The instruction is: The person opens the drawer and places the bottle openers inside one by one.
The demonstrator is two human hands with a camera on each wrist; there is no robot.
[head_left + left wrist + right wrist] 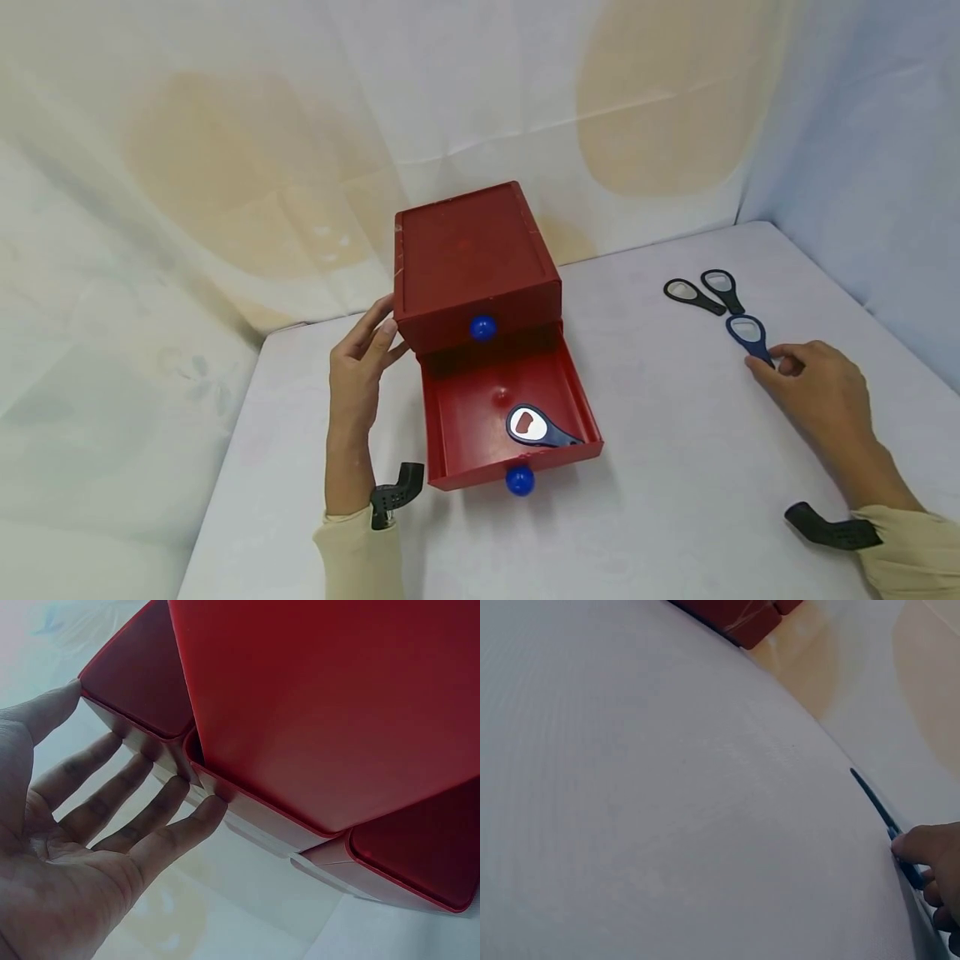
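A red two-drawer box (472, 250) stands in the middle, its lower drawer (468, 433) pulled out and its upper one closed. In that lower drawer lies a blue-rimmed bottle opener (558, 435). My left hand (358, 367) rests its fingertips against the box's left side, fingers spread and fairly straight in the left wrist view. Over on the right, my right hand (825, 392) pinches the handle of a blue bottle opener (753, 336) between thumb and fingers. Just beyond it lie two black bottle openers (693, 297), their handles converging.
A white cloth covers the table (660, 500). Stained, pale fabric (480, 100) hangs behind it and along both sides. Blue ball knobs (520, 481) stick out from the drawer fronts. Black wrist camera mounts (832, 529) sit at both cuffs.
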